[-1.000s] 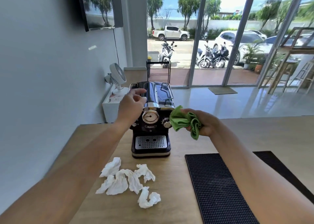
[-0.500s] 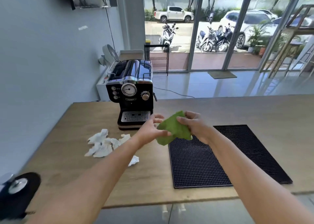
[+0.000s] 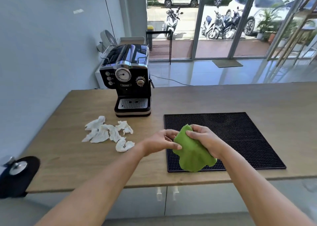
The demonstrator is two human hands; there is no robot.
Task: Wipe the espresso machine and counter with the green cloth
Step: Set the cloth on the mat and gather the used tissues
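The green cloth hangs between both hands above the near left corner of a black rubber mat. My right hand pinches its top edge from the right. My left hand grips its left edge, thumb on the fabric. The black and chrome espresso machine stands on the wooden counter at the back left, about an arm's length beyond the hands, untouched. Its drip tray faces me.
Several crumpled white tissues lie on the counter left of my hands, in front of the machine. The black rubber mat covers the counter's right middle. A dark round object sits at the counter's near left corner. A grey wall runs along the left.
Both hands left the machine and came back toward me over the mat. My left hand let go of the machine's top and took hold of the cloth, which now hangs unfolded.
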